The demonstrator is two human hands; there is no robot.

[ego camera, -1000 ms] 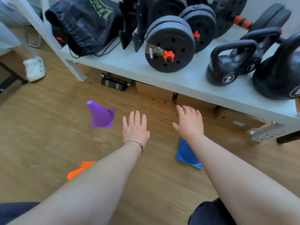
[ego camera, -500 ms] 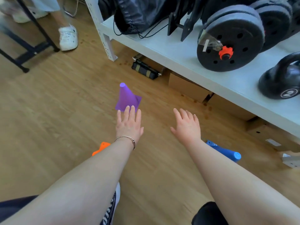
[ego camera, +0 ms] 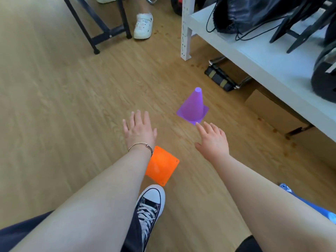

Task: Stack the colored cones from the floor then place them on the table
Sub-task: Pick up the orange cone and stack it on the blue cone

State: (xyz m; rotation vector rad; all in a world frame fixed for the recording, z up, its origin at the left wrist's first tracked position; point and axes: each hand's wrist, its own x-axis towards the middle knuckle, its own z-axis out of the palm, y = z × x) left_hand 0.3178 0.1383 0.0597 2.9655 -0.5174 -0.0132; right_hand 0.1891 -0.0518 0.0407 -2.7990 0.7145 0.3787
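The fingers of the right hand [ego camera: 213, 140] are spread and hold nothing; the index fingertip is just beside the base of the purple cone [ego camera: 194, 108], which stands upright on the wooden floor [ego camera: 54, 106] near the corner post of the white shelf [ego camera: 254, 57]. The left hand [ego camera: 139, 129] is also flat and empty, fingers apart, with a bracelet [ego camera: 141, 145] on the wrist. The orange cone [ego camera: 161, 165] lies partly under this wrist, just beside a dark sneaker [ego camera: 150, 204]. A blue cone [ego camera: 309, 206] shows behind the right forearm.
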